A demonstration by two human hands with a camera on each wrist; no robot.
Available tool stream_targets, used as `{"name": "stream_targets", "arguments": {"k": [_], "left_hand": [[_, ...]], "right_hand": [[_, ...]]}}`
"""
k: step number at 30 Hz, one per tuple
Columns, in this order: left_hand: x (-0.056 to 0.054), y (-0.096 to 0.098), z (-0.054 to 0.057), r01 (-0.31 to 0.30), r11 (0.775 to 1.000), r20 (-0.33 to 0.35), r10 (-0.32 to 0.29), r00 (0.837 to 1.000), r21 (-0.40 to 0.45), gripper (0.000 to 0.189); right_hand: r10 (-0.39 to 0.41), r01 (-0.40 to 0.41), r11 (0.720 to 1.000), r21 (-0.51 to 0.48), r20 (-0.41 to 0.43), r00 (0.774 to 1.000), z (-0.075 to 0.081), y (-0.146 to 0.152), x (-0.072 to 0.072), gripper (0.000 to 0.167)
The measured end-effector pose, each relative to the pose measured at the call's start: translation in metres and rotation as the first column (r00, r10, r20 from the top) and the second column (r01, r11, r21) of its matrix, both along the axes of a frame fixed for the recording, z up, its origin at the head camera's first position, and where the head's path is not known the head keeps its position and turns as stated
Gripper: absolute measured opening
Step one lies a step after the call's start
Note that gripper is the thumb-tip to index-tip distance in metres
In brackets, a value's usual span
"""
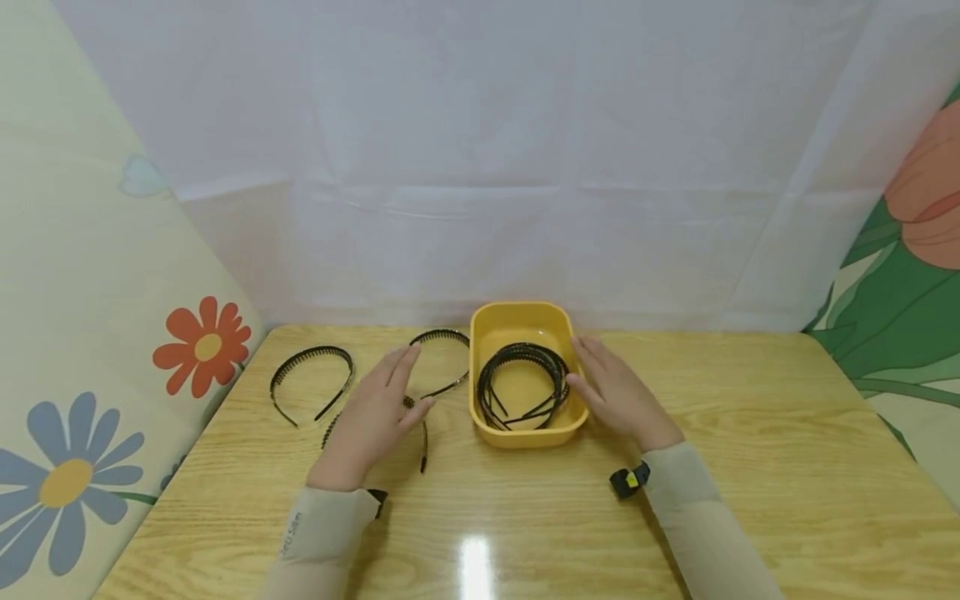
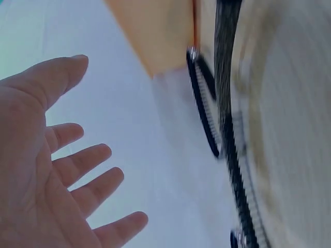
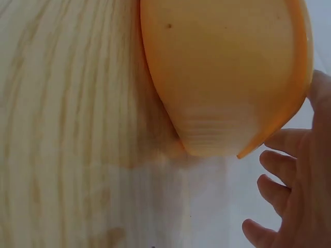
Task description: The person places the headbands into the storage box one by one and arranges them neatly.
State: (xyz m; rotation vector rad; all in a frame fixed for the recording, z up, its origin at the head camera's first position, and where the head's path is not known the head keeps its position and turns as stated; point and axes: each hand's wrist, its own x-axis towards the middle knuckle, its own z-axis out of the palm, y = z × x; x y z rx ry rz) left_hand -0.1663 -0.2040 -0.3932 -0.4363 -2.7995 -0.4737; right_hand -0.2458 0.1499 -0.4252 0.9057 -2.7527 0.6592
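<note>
My left hand (image 1: pixel 375 417) hovers with fingers extended over a black toothed headband (image 1: pixel 424 442), hiding its middle. In the left wrist view, that palm holds nothing and its fingers are spread. A second black headband (image 1: pixel 349 364) lies on the table farther left. Another headband (image 1: pixel 442 333) lies behind the hand, close to the yellow tub (image 1: pixel 525 439). Inside the tub, several black headbands (image 1: pixel 487 375) are nested in a loose ring. At the tub's right side is my right hand (image 1: pixel 618 396), its thumb and fingertips at the rim, fingers loosely extended.
Everything stands on a light wood-grain table (image 1: pixel 750 467). A white cloth (image 1: pixel 465 167) hangs behind the table's back edge. Floral panels flank it, with a red flower (image 1: pixel 207 346) on the left and a pink tulip (image 1: pixel 930 200) on the right.
</note>
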Motion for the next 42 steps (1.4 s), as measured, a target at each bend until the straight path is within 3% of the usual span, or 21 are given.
{"name": "stream_targets", "arguments": {"k": [9,14,21,29,37,42], "left_hand": [[0.005,-0.037,0.010,-0.122,0.990,0.160,0.109,0.981,0.076,0.067],[0.003,-0.051,0.007,-0.165,0.981,0.245,0.137,0.960,0.098,0.066],[-0.001,-0.060,-0.003,-0.184,0.982,0.335,0.159,0.929,0.046,0.061],[-0.004,-0.065,-0.011,-0.150,0.989,0.358,0.144,0.923,-0.010,0.064],[-0.004,-0.074,-0.016,-0.126,0.992,0.327,0.112,0.938,0.022,0.052],[-0.003,-0.078,-0.017,-0.122,0.992,0.357,0.101,0.929,0.037,0.042]], "right_hand": [[-0.006,0.004,1.000,0.011,0.103,0.995,-0.004,0.001,-0.002,0.067],[-0.003,0.003,1.000,-0.005,0.119,0.993,-0.005,0.001,-0.003,0.068],[0.008,-0.004,1.000,-0.025,0.146,0.989,-0.003,0.000,-0.002,0.067],[0.008,-0.004,1.000,-0.025,0.172,0.985,-0.002,0.001,-0.002,0.068],[0.008,-0.006,1.000,-0.013,0.157,0.988,-0.003,0.002,-0.001,0.068],[0.009,-0.008,1.000,-0.008,0.140,0.990,-0.004,0.002,0.000,0.068]]}}
